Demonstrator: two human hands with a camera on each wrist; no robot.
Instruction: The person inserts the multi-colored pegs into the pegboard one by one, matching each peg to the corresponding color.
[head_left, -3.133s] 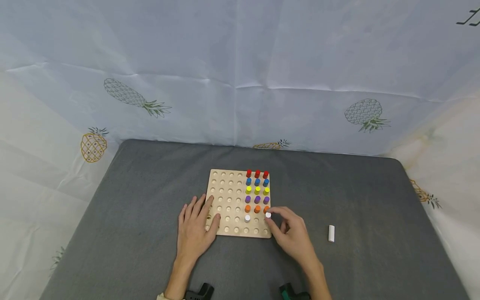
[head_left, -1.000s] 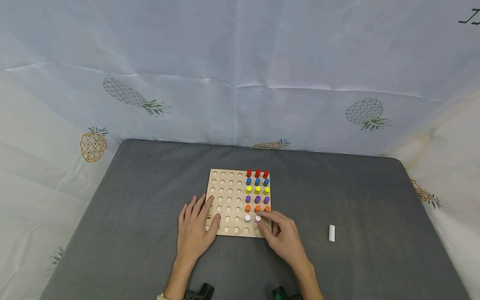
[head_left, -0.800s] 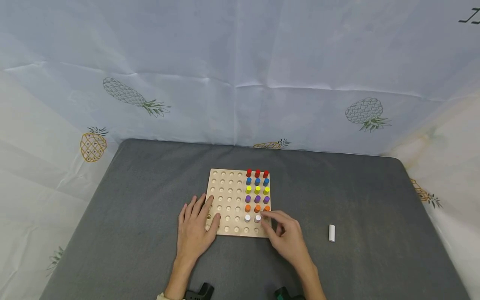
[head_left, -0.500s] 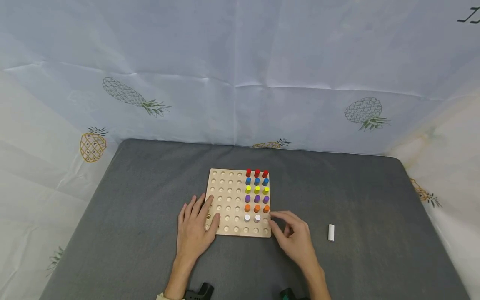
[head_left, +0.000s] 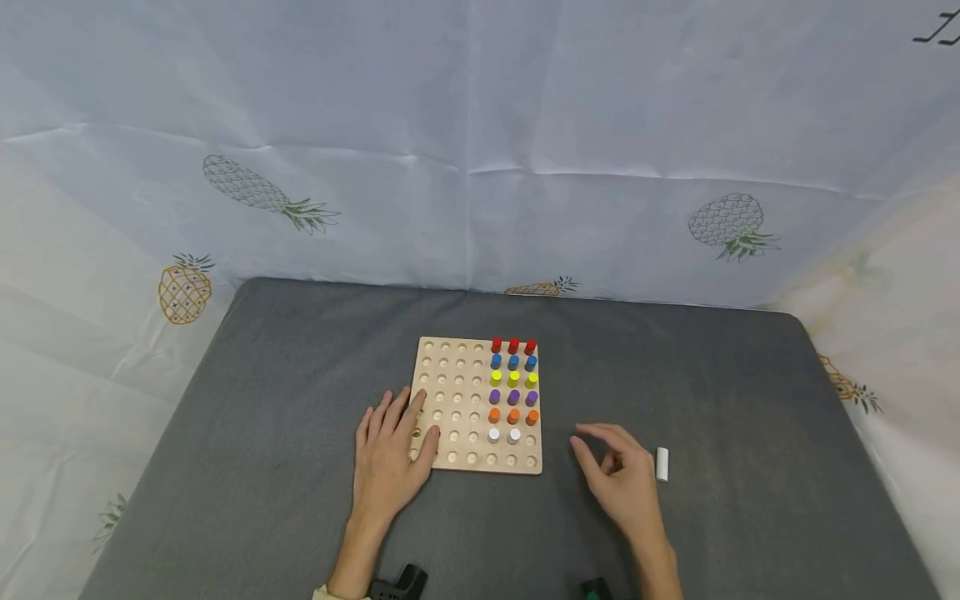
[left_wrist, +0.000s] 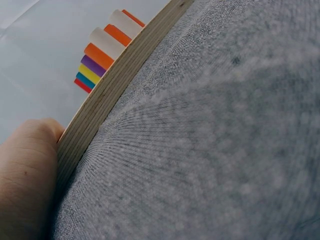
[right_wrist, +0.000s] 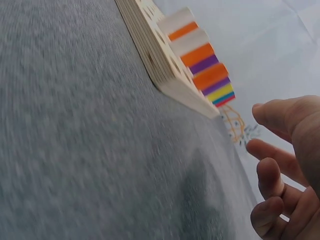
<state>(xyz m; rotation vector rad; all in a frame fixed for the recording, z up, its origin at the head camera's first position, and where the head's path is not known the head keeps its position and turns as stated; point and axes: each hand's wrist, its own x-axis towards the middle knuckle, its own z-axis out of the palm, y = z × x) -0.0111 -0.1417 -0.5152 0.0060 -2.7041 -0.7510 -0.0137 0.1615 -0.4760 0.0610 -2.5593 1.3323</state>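
A square wooden pegboard lies on the grey cloth, its right-hand columns filled with red, blue, yellow, purple and orange pegs. Two white pegs stand side by side in the row in front of the orange ones. My left hand rests on the board's left front corner with fingers spread; its thumb lies at the board's edge in the left wrist view. My right hand is off the board to the right, thumb and forefinger apart with nothing between them. Just right of it a loose white peg lies on the cloth.
The grey cloth covers the table. Behind it hangs a pale curtain with pineapple prints. Parts of dark wrist devices show by the forearms at the front edge of the view.
My right hand has set a white peg in the board beside the other white one, let go, and moved right toward the loose white peg. The left hand stays put.
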